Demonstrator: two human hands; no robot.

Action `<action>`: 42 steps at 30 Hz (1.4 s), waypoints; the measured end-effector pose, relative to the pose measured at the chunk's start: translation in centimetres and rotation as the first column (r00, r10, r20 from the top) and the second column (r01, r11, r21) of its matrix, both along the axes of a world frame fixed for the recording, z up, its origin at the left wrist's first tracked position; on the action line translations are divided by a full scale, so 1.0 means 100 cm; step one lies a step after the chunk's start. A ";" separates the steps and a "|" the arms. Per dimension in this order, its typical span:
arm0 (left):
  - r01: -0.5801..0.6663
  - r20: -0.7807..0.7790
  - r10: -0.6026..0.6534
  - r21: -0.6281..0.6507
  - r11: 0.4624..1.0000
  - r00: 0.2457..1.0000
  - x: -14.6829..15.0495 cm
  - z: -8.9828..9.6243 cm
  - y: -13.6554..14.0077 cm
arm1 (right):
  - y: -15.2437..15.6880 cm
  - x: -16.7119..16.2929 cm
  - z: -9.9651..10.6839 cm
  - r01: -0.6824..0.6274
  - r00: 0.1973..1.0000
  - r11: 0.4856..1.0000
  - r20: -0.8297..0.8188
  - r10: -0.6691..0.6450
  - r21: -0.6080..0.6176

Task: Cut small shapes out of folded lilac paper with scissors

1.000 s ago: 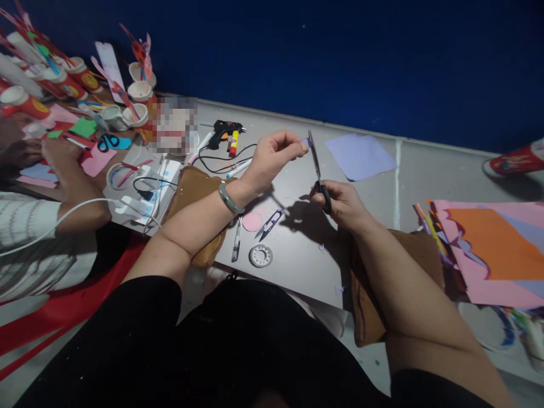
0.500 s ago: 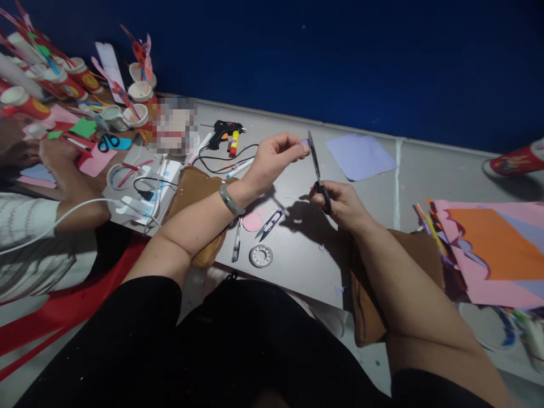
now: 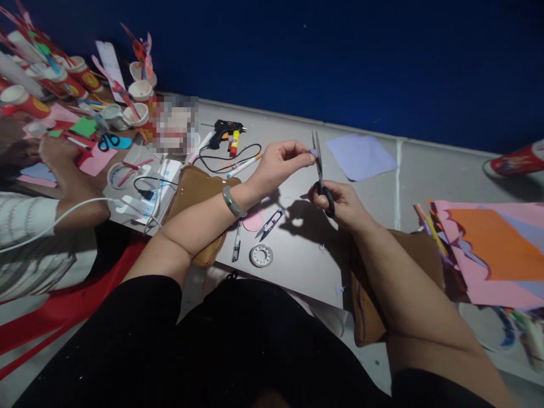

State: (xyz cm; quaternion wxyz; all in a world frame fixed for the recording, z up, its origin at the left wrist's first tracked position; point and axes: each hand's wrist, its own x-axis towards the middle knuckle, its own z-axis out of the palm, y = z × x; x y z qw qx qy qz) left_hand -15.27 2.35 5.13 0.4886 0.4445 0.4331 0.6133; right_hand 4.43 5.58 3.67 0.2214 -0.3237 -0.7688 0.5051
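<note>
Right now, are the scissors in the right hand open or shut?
Slightly open: the scissors show a narrow gap between the blades near their tips.

left fingers (image 3: 302,161): purple paper scrap (image 3: 313,152) | right fingers (image 3: 314,199): scissors (image 3: 319,169), blades parted

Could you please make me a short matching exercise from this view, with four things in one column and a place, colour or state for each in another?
Things:
1. Raised scissors
2. Small purple paper piece
3. Glue stick
4. Round paper

Places, colours or states:
A. Yellow and red, beside the glue gun
B. Held in the right hand
C. Pink, next to the snips
D. Pinched by the left hand

Pairs: 1-B; 2-D; 3-A; 4-C
</note>
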 end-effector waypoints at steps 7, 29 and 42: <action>0.031 -0.004 -0.031 0.008 0.999 1.000 0.001 0.000 -0.001 | 0.000 0.001 -0.001 0.007 1.000 1.000 -0.001 -0.007 -0.012; 0.070 0.032 -0.073 0.070 0.995 0.997 0.000 -0.006 0.001 | 0.002 0.001 -0.002 0.008 0.999 1.000 -0.047 -0.008 -0.006; 0.048 -0.005 -0.048 0.079 0.996 0.999 -0.002 -0.005 0.001 | 0.002 0.002 -0.003 0.021 0.998 0.999 -0.051 -0.022 -0.028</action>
